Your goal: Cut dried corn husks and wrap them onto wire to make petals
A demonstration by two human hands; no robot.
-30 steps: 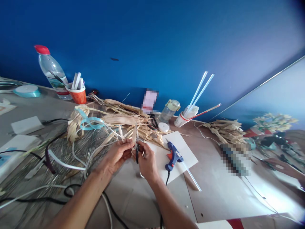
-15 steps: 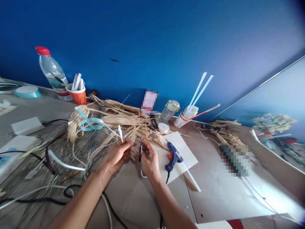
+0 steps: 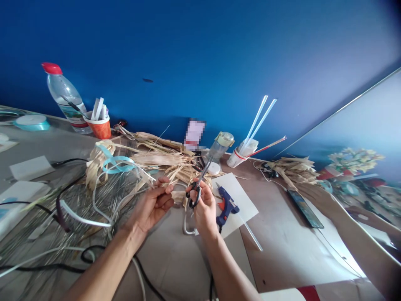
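In my right hand (image 3: 205, 207) I hold a pair of scissors (image 3: 194, 195) with dark handles, its blades pointing up and away from me. To the left, my left hand (image 3: 156, 202) is closed in a pinch, thumb against fingertips. Whatever lies between those fingertips is too small or hidden to make out. Just beyond both hands lies a heap of dried corn husks (image 3: 156, 159). A blue glue gun (image 3: 227, 205) rests on a white sheet (image 3: 247, 209) to the right of my right hand, with a clear glue stick (image 3: 253, 238) at its rear.
Cables and a light blue ribbon (image 3: 117, 165) spread over thin wires on the left. Along the wall stand a bottle (image 3: 64, 98), an orange cup (image 3: 100, 127), a jar (image 3: 221, 144) and a cup of glue sticks (image 3: 236, 158). Another person's arm (image 3: 341, 217) reaches in beside a phone (image 3: 303, 209).
My right hand has swung the scissors up and outward, away from my left hand. The pale husk piece above my left fingers no longer shows. Another person's arm has entered at right.
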